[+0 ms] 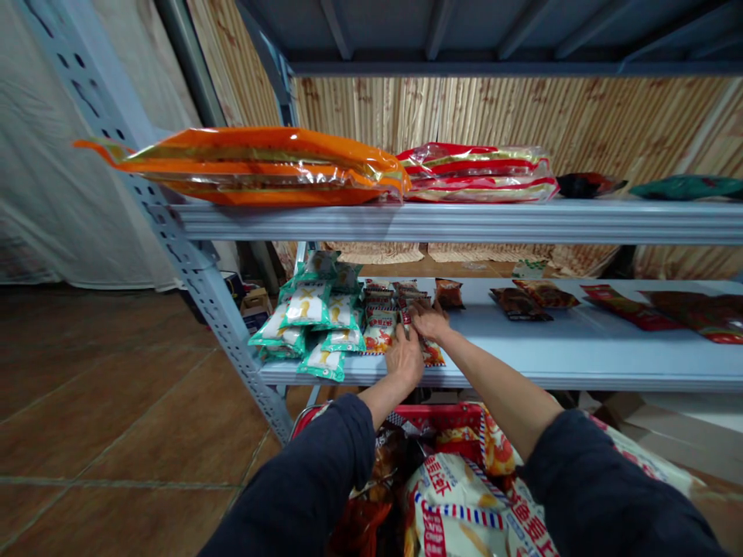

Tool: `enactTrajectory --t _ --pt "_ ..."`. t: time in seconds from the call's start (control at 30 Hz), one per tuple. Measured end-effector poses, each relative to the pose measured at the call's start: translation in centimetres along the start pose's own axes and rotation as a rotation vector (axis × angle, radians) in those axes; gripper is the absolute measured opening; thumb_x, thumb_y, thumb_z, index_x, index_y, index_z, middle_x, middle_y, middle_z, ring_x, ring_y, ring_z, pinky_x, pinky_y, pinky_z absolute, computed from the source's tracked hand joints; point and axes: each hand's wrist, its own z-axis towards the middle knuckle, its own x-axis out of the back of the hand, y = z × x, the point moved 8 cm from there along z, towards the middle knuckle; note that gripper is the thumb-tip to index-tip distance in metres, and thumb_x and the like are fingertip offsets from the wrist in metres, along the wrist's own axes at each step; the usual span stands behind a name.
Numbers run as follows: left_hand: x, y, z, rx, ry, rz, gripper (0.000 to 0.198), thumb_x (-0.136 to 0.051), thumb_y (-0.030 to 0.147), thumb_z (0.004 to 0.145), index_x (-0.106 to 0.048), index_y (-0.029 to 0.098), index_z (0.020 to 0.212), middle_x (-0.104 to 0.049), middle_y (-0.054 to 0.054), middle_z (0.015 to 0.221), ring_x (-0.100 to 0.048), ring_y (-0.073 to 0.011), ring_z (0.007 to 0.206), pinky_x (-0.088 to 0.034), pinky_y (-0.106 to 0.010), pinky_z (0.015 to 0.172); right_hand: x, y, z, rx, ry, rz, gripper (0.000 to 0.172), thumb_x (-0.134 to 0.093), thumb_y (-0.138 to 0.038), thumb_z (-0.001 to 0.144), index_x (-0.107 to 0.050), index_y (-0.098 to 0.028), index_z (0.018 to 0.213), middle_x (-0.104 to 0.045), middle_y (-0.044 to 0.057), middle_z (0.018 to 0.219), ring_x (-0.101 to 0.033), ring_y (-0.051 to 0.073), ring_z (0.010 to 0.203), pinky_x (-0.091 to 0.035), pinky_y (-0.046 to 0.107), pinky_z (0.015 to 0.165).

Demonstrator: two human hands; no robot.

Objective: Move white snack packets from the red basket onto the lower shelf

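Observation:
On the lower shelf, my left hand (405,357) and my right hand (428,319) come together at a small red-and-white snack packet (407,316). The left hand's fingers are bent against its near side, and the right hand's fingers curl over it from the right; the hands hide most of it. Directly left lies a similar snack packet (380,329), with more of the same kind behind it. Another packet's corner (433,353) shows under my right wrist. Green-and-white snack bags (307,303) are piled further left.
Below the shelf edge stands a red basket (446,414) full of larger snack bags (458,495). Brown packets (516,303) and red packets (615,308) lie to the right. The upper shelf (441,223) carries a large orange bag (267,166). A metal post (226,325) rises at left.

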Motion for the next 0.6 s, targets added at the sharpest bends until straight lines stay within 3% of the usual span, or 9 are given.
enactTrajectory --t 0.23,0.47,0.6 --pt "-0.2 -0.1 -0.2 0.0 0.002 -0.008 0.05 -0.042 0.019 0.081 -0.031 0.023 0.129 -0.034 -0.015 0.131 -0.052 -0.0237 0.1 -0.045 -0.036 0.08 -0.1 0.2 0.0 0.016 0.033 -0.057 0.047 -0.023 -0.047 0.086 -0.051 -0.027 0.118 -0.048 0.007 0.128 -0.031 0.029 0.126 -0.018 0.056 0.099" --pt "0.8 0.3 -0.7 -0.003 0.001 -0.042 0.054 -0.044 0.018 0.079 -0.028 0.024 0.131 -0.029 -0.013 0.136 -0.046 -0.0236 0.11 -0.044 -0.034 0.084 1.6 -0.6 -1.5 0.05 0.1 -0.095 0.046 -0.023 -0.045 0.088 -0.045 -0.027 0.124 -0.048 0.007 0.129 -0.03 0.027 0.126 -0.017 0.05 0.102" --pt "2.3 -0.1 -0.6 0.089 0.003 -0.125 0.042 -0.043 0.015 0.078 -0.043 0.023 0.119 -0.041 -0.009 0.126 -0.054 -0.0196 0.097 -0.045 -0.031 0.079 3.5 -1.1 -3.1 0.106 0.199 -0.176 0.043 -0.031 -0.038 0.087 -0.041 -0.023 0.126 -0.042 0.009 0.134 -0.027 0.026 0.128 -0.022 0.045 0.101"
